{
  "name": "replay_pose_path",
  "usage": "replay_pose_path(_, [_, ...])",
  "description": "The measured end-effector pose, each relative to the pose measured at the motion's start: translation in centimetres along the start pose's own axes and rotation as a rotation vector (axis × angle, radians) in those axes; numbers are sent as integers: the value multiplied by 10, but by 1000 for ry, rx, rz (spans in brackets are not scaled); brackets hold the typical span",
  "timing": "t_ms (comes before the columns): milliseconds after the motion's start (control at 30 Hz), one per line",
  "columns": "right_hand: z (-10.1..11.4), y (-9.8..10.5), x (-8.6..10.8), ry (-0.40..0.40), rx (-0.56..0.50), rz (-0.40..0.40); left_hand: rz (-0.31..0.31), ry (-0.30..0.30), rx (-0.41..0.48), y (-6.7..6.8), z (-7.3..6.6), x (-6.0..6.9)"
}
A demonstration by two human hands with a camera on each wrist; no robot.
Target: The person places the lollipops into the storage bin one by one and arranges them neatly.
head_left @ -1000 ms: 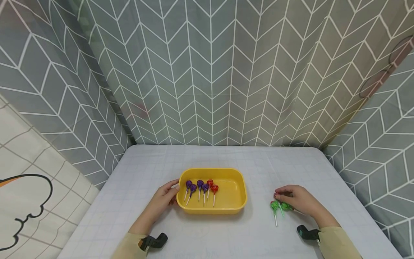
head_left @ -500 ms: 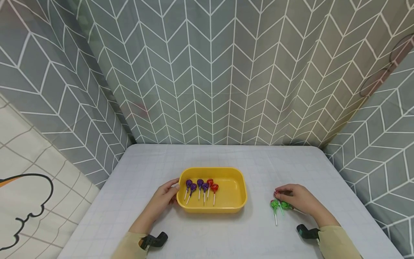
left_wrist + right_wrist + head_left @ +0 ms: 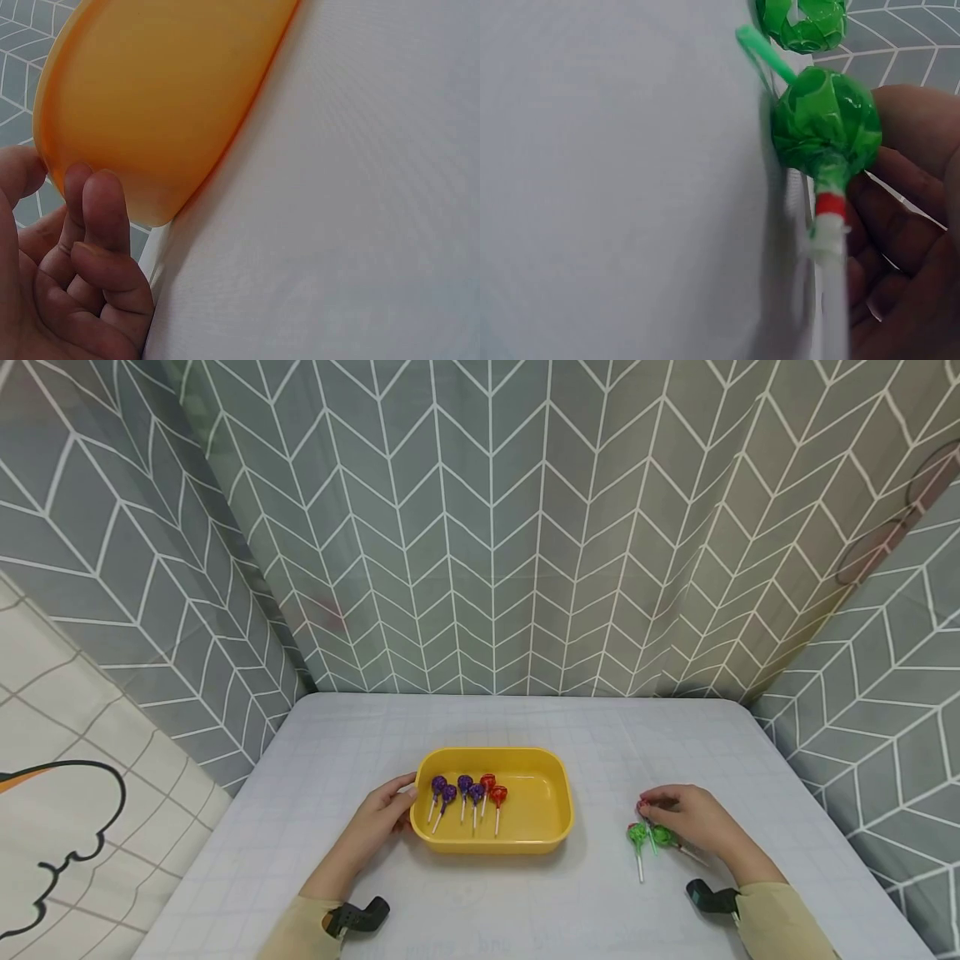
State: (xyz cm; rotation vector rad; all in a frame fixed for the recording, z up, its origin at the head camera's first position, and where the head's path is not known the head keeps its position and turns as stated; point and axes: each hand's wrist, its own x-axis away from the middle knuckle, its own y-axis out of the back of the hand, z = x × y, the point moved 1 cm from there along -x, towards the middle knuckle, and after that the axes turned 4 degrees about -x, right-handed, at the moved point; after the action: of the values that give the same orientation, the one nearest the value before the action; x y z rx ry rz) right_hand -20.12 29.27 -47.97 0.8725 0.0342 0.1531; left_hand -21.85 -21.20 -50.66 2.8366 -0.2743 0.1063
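Note:
In the head view my left hand [image 3: 379,820] grips the left end of the yellow tray [image 3: 555,841], thumb at the rim; the left wrist view shows the fingers [image 3: 105,210] against the orange-looking tray wall [image 3: 172,90]. Several purple lollipops [image 3: 448,793] and two red ones [image 3: 498,794] lie in the tray. To the right, my right hand [image 3: 693,817] pinches the head of a red lollipop [image 3: 642,807] between thumb and fingertips. Green lollipops [image 3: 637,833] lie just below it on the table. One green lollipop [image 3: 829,120] hides the fingertips in the right wrist view.
The white-covered table [image 3: 525,902] extends around the tray. Grey patterned curtains [image 3: 487,527] stand behind it and at both sides. Each wrist carries a black camera, one on the left [image 3: 363,917] and one on the right [image 3: 711,897].

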Motion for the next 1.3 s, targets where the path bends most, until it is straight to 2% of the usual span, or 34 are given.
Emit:
replay_pose_path(600, [0, 5, -6, -20, 27, -126, 2, -4, -5, 0, 0, 0])
replay_pose_path(967, [14, 11, -6, 2, 17, -176, 2, -1, -3, 1, 0, 0])
replay_pose_path(1300, [23, 14, -10, 29, 6, -189, -3, -11, -15, 1, 0, 0])
